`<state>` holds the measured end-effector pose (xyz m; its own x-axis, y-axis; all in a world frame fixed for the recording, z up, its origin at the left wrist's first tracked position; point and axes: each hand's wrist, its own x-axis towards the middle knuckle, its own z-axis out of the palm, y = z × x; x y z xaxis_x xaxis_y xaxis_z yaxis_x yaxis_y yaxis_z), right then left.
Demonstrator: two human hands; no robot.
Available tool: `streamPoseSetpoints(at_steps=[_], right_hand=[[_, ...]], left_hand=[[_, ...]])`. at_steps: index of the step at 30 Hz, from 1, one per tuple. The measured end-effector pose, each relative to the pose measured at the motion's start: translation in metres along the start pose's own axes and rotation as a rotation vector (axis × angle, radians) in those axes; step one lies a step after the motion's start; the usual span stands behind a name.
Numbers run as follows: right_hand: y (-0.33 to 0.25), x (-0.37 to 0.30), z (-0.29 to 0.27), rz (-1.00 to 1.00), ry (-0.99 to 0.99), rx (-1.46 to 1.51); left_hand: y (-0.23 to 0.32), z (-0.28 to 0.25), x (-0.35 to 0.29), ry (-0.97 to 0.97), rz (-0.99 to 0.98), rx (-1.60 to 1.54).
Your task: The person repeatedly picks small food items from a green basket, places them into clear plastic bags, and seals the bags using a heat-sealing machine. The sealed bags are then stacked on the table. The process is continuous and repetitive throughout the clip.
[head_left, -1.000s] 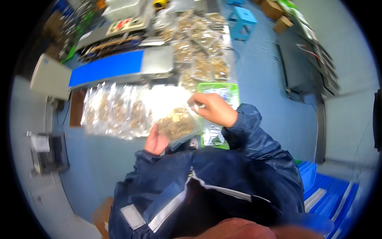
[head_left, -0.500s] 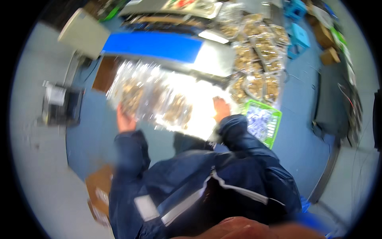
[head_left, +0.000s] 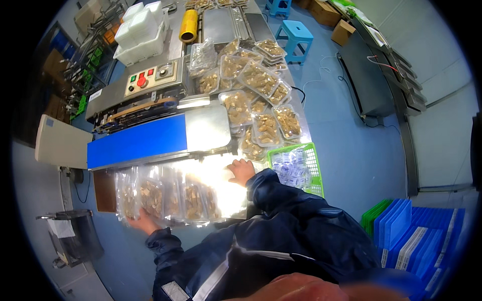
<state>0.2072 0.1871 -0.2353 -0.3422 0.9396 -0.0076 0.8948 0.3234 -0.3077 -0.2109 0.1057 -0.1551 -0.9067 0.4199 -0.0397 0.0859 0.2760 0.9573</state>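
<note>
A row of clear plastic packs (head_left: 151,194) filled with brown, chunky pieces lies along the near edge of a shiny metal table (head_left: 216,169). My left hand (head_left: 144,221) is at the near corner of the leftmost packs, thumb and fingers about the plastic. Some of its fingertips are hidden by the film. My right hand (head_left: 241,172) rests on the metal beyond the right end of the row, fingers spread and nothing in them. Just right of it stands a green basket (head_left: 312,165) holding small white-and-purple packets (head_left: 291,169).
A machine with a blue belt (head_left: 140,140) and a control panel (head_left: 153,75) stands beyond the packs. Filled clear trays (head_left: 261,80) are heaped to its right. Farther off are white tubs (head_left: 143,30), a yellow roll (head_left: 189,26) and a blue stool (head_left: 295,37). Blue crates (head_left: 422,236) stack at lower right.
The view has swung and sharpened, now taking in more of the far table and the crates. Both hands keep about the same places beside the row of packs.
</note>
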Motion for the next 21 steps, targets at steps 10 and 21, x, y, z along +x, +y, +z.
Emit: streamPoseSetpoints(at_steps=[10,21], right_hand=[[-0.024,-0.03,-0.188,-0.12,-0.036,0.413],[-0.011,-0.127,-0.262,-0.212,0.014,0.882]], left_hand=[[0.118,0.018,-0.115,-0.58,0.494,0.032],[0.181,0.068,-0.269,-1.097,0.424,-0.063]])
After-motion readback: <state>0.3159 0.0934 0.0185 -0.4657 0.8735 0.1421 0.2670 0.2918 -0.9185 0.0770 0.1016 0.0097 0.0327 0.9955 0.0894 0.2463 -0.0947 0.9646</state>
